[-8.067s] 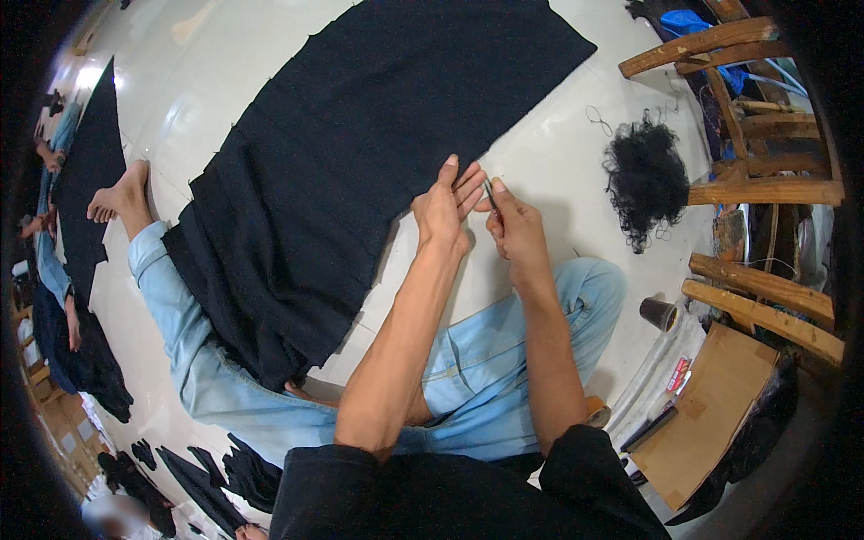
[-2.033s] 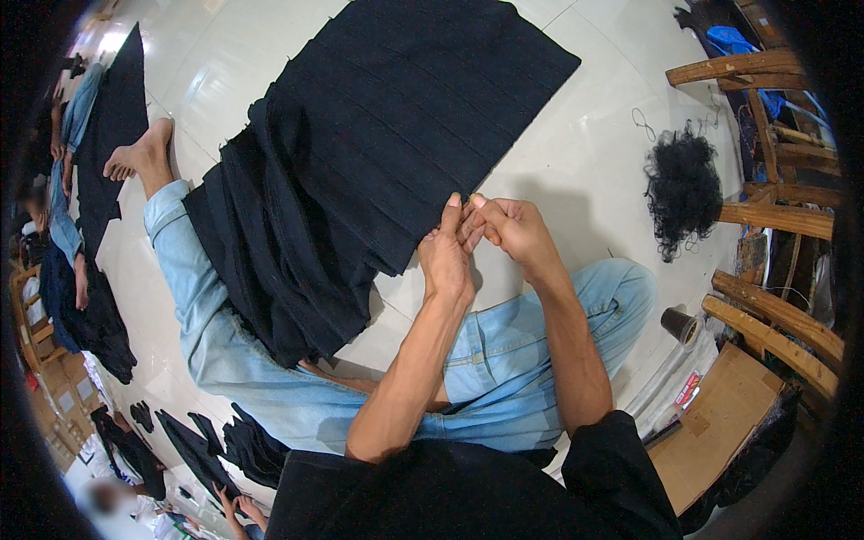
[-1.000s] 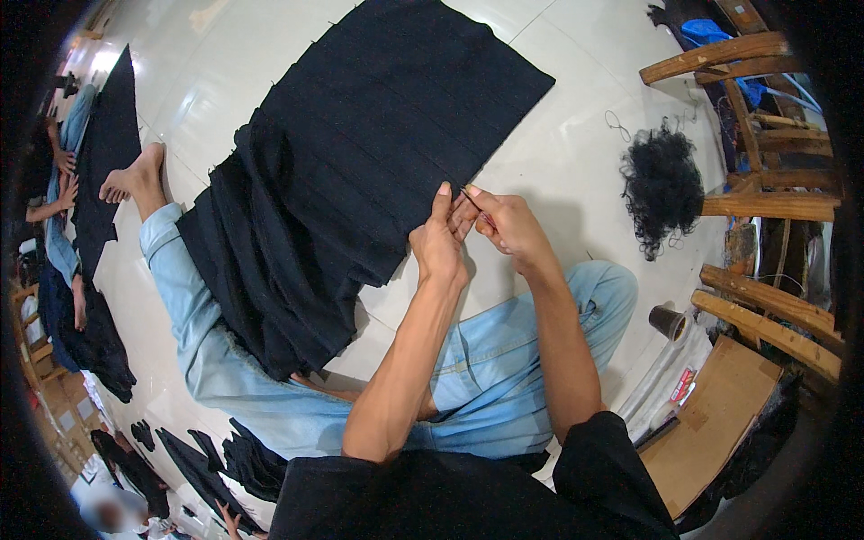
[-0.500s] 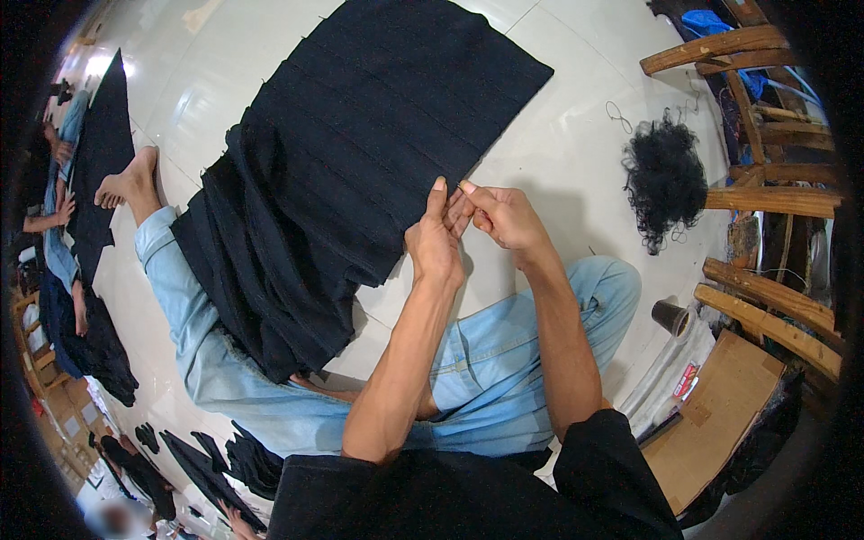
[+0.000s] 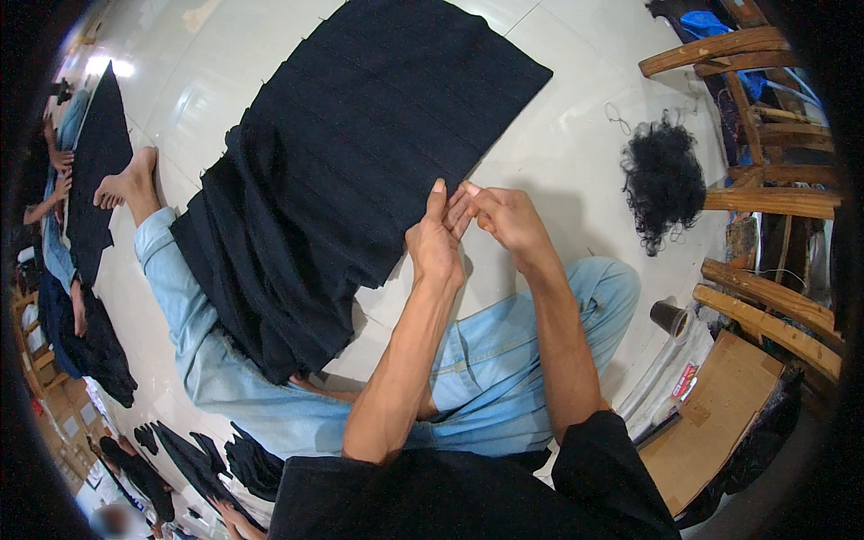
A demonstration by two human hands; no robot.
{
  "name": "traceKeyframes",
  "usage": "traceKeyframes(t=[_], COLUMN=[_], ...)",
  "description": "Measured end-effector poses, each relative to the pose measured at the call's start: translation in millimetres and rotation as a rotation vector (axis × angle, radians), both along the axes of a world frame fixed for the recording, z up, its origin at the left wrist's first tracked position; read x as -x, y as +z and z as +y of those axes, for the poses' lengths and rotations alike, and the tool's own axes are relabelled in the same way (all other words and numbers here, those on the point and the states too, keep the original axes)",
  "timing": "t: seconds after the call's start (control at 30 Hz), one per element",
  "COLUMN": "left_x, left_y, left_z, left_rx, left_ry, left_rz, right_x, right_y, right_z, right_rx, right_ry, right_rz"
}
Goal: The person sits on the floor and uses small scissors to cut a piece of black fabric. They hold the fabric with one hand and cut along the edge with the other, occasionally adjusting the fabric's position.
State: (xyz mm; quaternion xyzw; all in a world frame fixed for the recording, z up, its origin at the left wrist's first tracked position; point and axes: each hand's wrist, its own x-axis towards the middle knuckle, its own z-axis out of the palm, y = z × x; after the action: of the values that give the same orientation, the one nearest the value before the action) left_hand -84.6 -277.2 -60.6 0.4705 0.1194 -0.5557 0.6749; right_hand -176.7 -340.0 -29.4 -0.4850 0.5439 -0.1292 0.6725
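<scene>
A large black cloth (image 5: 360, 117) with several long parallel seam lines lies spread over the floor, bunched in folds at its lower left across my leg. At its right edge is my left hand (image 5: 437, 238), thumb raised over the cloth and fingers curled by the edge, seeming to grip it. Close against those fingertips, my right hand (image 5: 508, 216) pinches thumb and forefinger together. Whatever sits in that pinch is too small to make out. A tangled heap of black thread (image 5: 664, 184) rests on the floor to the right.
Wooden legs and bars (image 5: 765, 200) stand along the right side. Below them are a small dark cup (image 5: 669, 318) and a flattened cardboard box (image 5: 715, 423). At the left, another person's hands (image 5: 61, 175) lie by a black cloth piece (image 5: 99, 171). More black pieces (image 5: 256, 463) lie lower left.
My right hand has shifted very slightly, still pinching beside my left fingers. At the left, the other person's hands and the black cloth piece have moved a little.
</scene>
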Motion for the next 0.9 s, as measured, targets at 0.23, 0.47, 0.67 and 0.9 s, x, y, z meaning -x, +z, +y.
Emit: traceKeyframes(t=[0.23,0.47,0.67,0.9], left_x=[3,9,-2,-3], left_y=[9,2,-1,-1], left_z=[-44,-38,-14,-9], left_rx=[0.024,-0.060,-0.084,-0.120], left_ry=[-0.093,-0.056,-0.044,-0.040], left_rz=[0.047,0.019,0.031,0.008], right_x=[17,14,7,1], right_y=[14,-4,-9,-5], right_z=[-5,-6,-2,0], right_rx=[-0.026,-0.033,-0.103,-0.115], right_ry=[-0.196,-0.193,-0.109,-0.115], right_rz=[-0.018,0.036,0.029,-0.048])
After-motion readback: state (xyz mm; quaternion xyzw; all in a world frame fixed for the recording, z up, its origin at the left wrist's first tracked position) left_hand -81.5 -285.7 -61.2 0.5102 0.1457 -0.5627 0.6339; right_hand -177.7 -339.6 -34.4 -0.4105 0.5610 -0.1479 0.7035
